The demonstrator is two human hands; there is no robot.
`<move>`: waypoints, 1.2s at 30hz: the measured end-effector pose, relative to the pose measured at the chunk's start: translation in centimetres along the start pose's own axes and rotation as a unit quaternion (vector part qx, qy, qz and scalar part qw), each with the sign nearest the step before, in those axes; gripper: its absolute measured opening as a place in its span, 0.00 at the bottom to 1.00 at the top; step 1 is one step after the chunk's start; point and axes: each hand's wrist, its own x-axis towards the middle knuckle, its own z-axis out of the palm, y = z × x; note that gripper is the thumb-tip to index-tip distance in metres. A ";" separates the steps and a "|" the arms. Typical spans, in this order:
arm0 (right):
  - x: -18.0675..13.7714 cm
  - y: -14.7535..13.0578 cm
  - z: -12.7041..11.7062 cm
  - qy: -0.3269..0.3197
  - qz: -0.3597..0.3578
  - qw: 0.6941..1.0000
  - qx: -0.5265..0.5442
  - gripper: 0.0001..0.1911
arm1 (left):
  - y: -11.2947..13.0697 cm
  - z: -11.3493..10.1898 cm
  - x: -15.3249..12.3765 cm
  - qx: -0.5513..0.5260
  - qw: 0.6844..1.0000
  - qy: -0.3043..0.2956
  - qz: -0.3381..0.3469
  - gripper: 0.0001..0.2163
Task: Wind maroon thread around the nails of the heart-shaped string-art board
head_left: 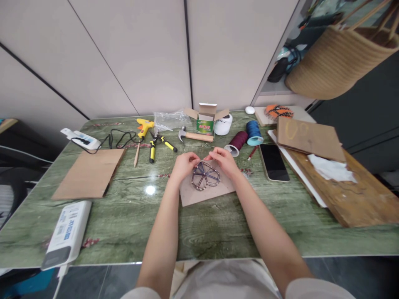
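A wheel-shaped figure of dark purple and blue thread (204,174) is strung over small nails on a piece of cardboard (193,197) in front of me. My left hand (186,164) pinches at its upper left edge, thumb and fingertips together. Opposite it, my right hand (223,161) is pinched at the upper right edge, close to the left fingertips. What the fingertips hold is too small to make out. Behind the right hand lies a maroon thread spool (237,142), beside a blue thread spool (254,133). A white thread spool (223,124) stands farther back.
A claw hammer (198,136), an opened green box (205,126), pliers (152,150) and a yellow glue gun (144,127) lie along the back. A phone (274,162) and stacked boards (368,187) are at right. Cardboard (90,174) and a power bank (67,232) lie left.
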 end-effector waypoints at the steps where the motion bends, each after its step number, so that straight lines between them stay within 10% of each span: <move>1: 0.0 0.0 0.0 0.001 0.000 1.000 0.001 0.15 | -0.1 -0.1 0.0 0.004 1.000 -0.005 0.007 0.06; 15: -0.5 -1.4 -0.8 -0.116 0.026 0.988 -0.099 0.17 | -0.5 -0.6 -0.1 0.128 0.982 0.000 0.140 0.05; 36: -1.1 -2.8 -1.2 -0.164 0.042 0.982 -0.078 0.17 | 0.7 0.4 -0.2 0.098 0.989 0.004 0.109 0.06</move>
